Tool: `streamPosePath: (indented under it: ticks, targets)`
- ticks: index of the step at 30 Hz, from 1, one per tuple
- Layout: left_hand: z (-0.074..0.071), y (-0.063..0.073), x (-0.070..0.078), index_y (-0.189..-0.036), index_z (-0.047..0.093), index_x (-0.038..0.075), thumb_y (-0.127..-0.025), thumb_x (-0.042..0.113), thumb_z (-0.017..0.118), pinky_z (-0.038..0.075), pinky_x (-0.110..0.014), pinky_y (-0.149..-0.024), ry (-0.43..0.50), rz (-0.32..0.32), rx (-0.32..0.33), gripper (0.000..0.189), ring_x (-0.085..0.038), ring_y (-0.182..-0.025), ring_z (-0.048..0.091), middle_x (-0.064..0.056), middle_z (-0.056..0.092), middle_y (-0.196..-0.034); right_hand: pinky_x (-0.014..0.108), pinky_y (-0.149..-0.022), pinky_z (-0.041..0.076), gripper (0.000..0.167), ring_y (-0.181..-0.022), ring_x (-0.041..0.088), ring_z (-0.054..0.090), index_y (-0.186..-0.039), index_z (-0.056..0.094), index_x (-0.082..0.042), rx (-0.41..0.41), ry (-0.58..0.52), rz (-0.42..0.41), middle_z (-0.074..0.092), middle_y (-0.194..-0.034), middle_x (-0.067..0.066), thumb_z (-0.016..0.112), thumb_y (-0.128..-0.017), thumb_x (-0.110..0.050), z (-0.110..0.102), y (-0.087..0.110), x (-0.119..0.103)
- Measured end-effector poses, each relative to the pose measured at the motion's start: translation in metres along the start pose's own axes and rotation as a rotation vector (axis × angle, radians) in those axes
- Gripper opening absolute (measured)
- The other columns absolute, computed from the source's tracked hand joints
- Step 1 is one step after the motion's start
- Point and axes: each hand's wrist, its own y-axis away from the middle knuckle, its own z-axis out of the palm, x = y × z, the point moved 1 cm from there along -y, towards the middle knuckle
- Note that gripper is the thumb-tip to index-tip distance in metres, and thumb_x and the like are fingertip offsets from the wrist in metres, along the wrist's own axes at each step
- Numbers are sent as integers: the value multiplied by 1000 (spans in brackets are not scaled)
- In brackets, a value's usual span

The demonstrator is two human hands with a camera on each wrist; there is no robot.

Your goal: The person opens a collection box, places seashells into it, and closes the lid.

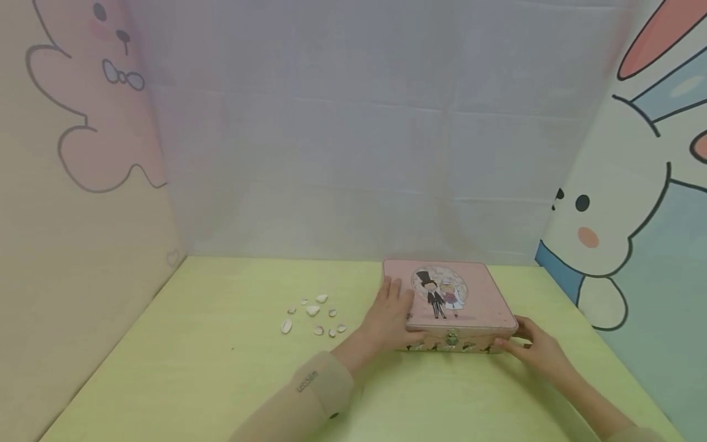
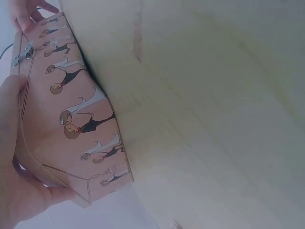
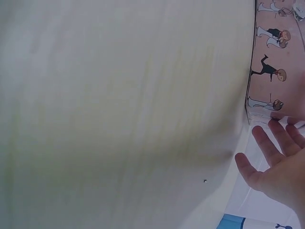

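Note:
A pink tin box (image 1: 486, 301) with a bride and groom drawn on its lid sits at the right rear of the table, its lid down and a metal clasp (image 1: 452, 337) at the front. My left hand (image 1: 386, 316) holds its left front corner, fingers over the lid's edge and thumb along the front. At the right front corner, my right hand (image 1: 544, 351) grips the box with the thumb on the front face and fingers at the side. The right wrist view shows those fingers (image 3: 281, 138) spread at the box's end.
Several small white shells (image 1: 313, 311) lie scattered left of the box on the yellow-green tabletop (image 1: 166, 368). A pale cloth wall (image 1: 331, 153) closes off the back, and printed panels with a bear and a rabbit (image 1: 607, 215) stand at the sides.

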Motion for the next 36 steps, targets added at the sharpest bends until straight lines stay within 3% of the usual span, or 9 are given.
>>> streamPosePath:
  ticks: [17,25,31,36]
  targets:
    - [3,-1,-1,-134,42,12,-80,69,53,20,-42,-115,35,-2,34,79,-39,-139,25,-21,35,-144,52,-82,52,59,-105,46,57,-124,47,10,49,-29,-14,59,-113,32,67,-87,-31,2,-3,2]
    - [0,-2,-2,-135,42,14,-80,69,54,27,-41,-113,56,-22,43,79,-40,-138,26,-20,36,-145,58,-88,46,58,-109,49,54,-129,45,6,30,-36,33,56,-121,33,57,-93,-38,1,-3,0]
    - [-1,-2,-2,-135,42,15,-80,69,53,26,-40,-114,44,-19,40,78,-39,-138,26,-20,36,-144,62,-90,42,58,-112,51,50,-130,43,8,18,-28,33,50,-125,36,52,-96,-37,0,-3,0]
    - [-2,-1,-2,-134,43,15,-81,69,52,25,-40,-114,39,-17,42,76,-38,-139,27,-19,37,-144,62,-93,41,56,-115,51,49,-130,41,7,-3,-83,51,44,-131,37,50,-97,-36,0,-1,-3]
